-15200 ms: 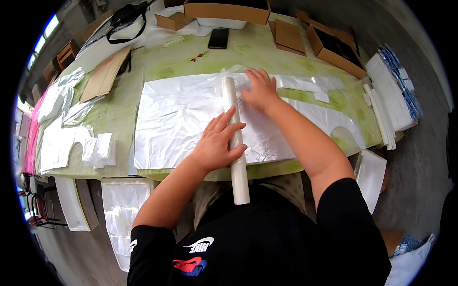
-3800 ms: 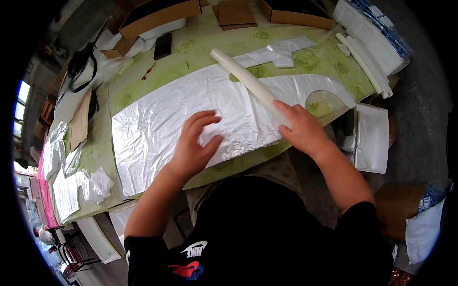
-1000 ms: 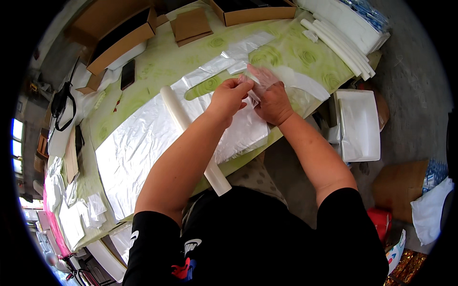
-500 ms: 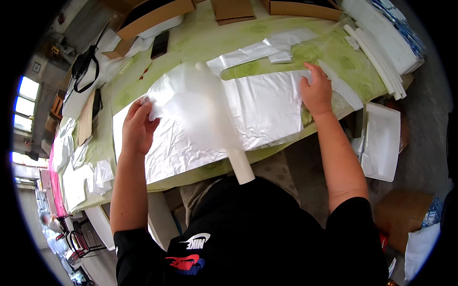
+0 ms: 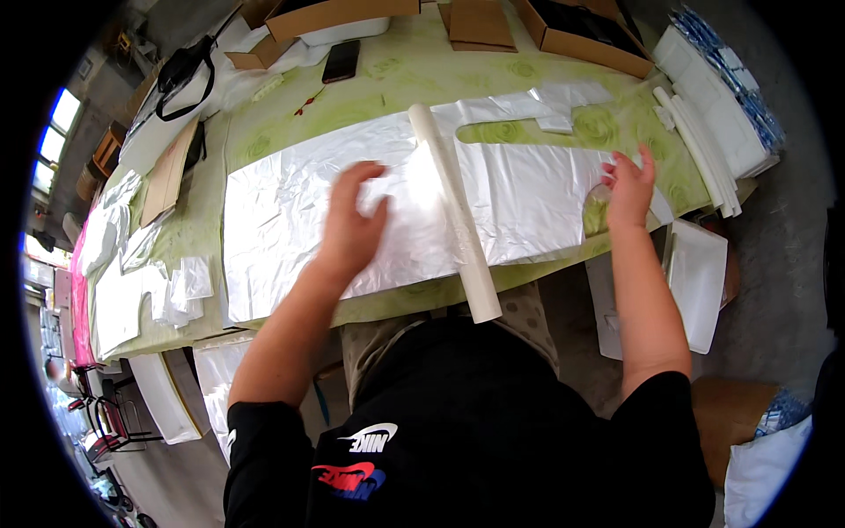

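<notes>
A shiny white plastic bag with a cut-out handle end (image 5: pixel 519 189) lies spread flat on the table in front of me. Across it, from far to near, rests a long cream-white tube (image 5: pixel 458 207), its near end sticking out past the table edge. My left hand (image 5: pixel 354 220) hovers over the bag left of the tube, slightly blurred, fingers apart and holding nothing. At the bag's right end is my right hand (image 5: pixel 630 187), fingers spread and somewhat bent, with nothing visible in it; whether a fingertip touches the plastic I cannot tell.
A phone (image 5: pixel 341 62) lies at the back, near open cardboard boxes (image 5: pixel 581 44). More white tubes (image 5: pixel 700 154) lie at the right beside a white foam box (image 5: pixel 709 97). Plastic pieces (image 5: pixel 180 286) and flat cardboard (image 5: pixel 169 172) occupy the left side. White bins (image 5: pixel 698 282) stand below the right edge.
My left hand has let go of the film it held up at the left and moved right toward the tube. The raised film now lies flat. My right hand sits slightly farther right.
</notes>
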`<move>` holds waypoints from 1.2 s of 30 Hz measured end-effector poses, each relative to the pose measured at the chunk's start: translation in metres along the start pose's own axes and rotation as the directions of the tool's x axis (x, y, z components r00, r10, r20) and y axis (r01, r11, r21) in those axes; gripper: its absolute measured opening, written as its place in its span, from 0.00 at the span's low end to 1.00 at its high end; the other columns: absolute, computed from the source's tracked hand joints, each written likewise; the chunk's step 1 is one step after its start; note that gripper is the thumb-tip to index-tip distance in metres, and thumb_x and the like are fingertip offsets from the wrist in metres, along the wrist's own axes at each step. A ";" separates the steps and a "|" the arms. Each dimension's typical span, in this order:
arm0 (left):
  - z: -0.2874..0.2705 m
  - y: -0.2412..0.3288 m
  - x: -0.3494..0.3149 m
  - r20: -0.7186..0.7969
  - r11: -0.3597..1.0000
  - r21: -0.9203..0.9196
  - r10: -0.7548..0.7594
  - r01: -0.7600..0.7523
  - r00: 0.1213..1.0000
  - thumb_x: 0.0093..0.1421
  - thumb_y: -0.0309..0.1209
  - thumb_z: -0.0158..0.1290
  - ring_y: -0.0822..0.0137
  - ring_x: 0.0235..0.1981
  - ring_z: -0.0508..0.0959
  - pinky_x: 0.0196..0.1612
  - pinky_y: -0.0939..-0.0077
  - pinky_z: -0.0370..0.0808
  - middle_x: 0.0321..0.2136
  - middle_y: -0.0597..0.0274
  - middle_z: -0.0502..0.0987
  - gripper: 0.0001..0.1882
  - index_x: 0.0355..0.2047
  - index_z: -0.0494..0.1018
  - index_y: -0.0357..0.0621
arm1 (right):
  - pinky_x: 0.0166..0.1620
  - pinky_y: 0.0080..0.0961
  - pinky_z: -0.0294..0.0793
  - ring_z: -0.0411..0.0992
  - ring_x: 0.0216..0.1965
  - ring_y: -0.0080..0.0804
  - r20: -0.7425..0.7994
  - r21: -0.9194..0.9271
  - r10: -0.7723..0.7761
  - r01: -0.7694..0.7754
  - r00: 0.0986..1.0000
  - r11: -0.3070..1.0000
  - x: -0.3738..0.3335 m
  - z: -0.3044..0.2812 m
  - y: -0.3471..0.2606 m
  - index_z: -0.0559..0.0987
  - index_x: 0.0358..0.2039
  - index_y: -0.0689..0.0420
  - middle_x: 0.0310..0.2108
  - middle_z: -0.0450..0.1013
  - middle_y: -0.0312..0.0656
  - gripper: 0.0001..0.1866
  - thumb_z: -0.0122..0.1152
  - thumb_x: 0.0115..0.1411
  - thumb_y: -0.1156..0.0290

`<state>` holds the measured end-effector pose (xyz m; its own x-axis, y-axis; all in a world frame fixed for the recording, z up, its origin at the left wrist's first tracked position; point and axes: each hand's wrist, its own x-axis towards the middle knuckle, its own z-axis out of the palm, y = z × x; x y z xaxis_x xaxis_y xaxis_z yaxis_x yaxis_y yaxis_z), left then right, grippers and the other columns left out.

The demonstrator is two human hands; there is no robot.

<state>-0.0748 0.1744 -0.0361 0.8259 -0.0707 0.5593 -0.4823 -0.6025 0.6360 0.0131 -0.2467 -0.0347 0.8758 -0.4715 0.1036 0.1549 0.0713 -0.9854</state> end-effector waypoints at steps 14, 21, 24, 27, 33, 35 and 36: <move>0.033 0.034 -0.017 0.352 0.949 0.314 -0.152 0.037 0.924 0.63 0.30 0.52 0.46 0.74 0.53 0.73 0.39 0.50 0.71 0.57 0.61 0.36 0.72 0.58 0.53 | 0.68 0.47 0.63 0.68 0.63 0.51 0.909 -0.027 -0.284 0.724 0.304 0.689 -0.186 0.090 -0.022 0.79 0.52 0.54 0.53 0.77 0.43 0.22 0.66 0.55 0.77; 0.020 0.036 0.014 0.461 0.938 0.230 0.131 -0.261 0.877 0.63 0.34 0.56 0.42 0.71 0.60 0.71 0.38 0.55 0.65 0.61 0.70 0.17 0.52 0.77 0.52 | 0.57 0.44 0.70 0.72 0.51 0.49 0.699 -0.225 -0.416 0.731 0.582 0.644 -0.168 0.104 -0.006 0.79 0.45 0.57 0.46 0.76 0.45 0.16 0.62 0.55 0.80; 0.013 0.037 0.011 0.400 0.973 0.079 0.167 -0.216 0.901 0.65 0.40 0.55 0.40 0.70 0.61 0.71 0.38 0.56 0.61 0.60 0.74 0.13 0.46 0.78 0.49 | 0.58 0.43 0.69 0.70 0.53 0.49 0.754 -0.336 -0.397 0.827 0.523 0.451 -0.147 0.122 0.014 0.80 0.45 0.57 0.49 0.75 0.45 0.15 0.64 0.55 0.75; 0.006 0.024 -0.010 0.368 0.988 0.062 0.112 -0.145 0.923 0.63 0.43 0.59 0.39 0.71 0.58 0.72 0.44 0.57 0.65 0.53 0.70 0.20 0.53 0.76 0.49 | 0.60 0.46 0.68 0.69 0.56 0.49 0.833 -0.315 -0.357 0.892 0.424 0.325 -0.132 0.152 0.022 0.81 0.50 0.52 0.54 0.74 0.45 0.19 0.65 0.57 0.66; -0.019 0.012 -0.031 0.363 0.986 0.124 0.061 -0.113 0.930 0.62 0.42 0.59 0.41 0.73 0.55 0.72 0.51 0.60 0.69 0.51 0.63 0.27 0.60 0.74 0.47 | 0.63 0.41 0.67 0.68 0.59 0.49 0.900 -0.421 -0.058 0.897 0.431 0.132 -0.096 0.229 0.026 0.78 0.58 0.51 0.58 0.73 0.47 0.26 0.59 0.62 0.53; -0.027 0.012 -0.034 0.357 0.988 0.142 0.003 -0.057 0.934 0.62 0.42 0.59 0.42 0.74 0.55 0.72 0.52 0.60 0.70 0.52 0.63 0.27 0.60 0.74 0.46 | 0.63 0.36 0.69 0.70 0.60 0.48 0.611 -0.786 0.448 0.570 0.653 0.240 -0.061 0.251 0.002 0.77 0.59 0.53 0.60 0.72 0.50 0.28 0.54 0.65 0.50; -0.023 0.016 -0.030 0.376 0.992 0.111 0.012 -0.058 0.926 0.62 0.42 0.58 0.43 0.74 0.55 0.72 0.53 0.60 0.70 0.53 0.63 0.27 0.60 0.74 0.46 | 0.63 0.35 0.69 0.71 0.60 0.47 0.656 -0.737 0.410 0.654 0.634 0.170 0.005 0.217 0.043 0.74 0.62 0.54 0.61 0.72 0.52 0.30 0.53 0.67 0.49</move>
<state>-0.1144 0.1853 -0.0305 0.8692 -0.3719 0.3258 -0.4940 -0.6822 0.5390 0.1233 -0.0555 -0.0474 0.9184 0.3071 -0.2494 0.2617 -0.9444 -0.1993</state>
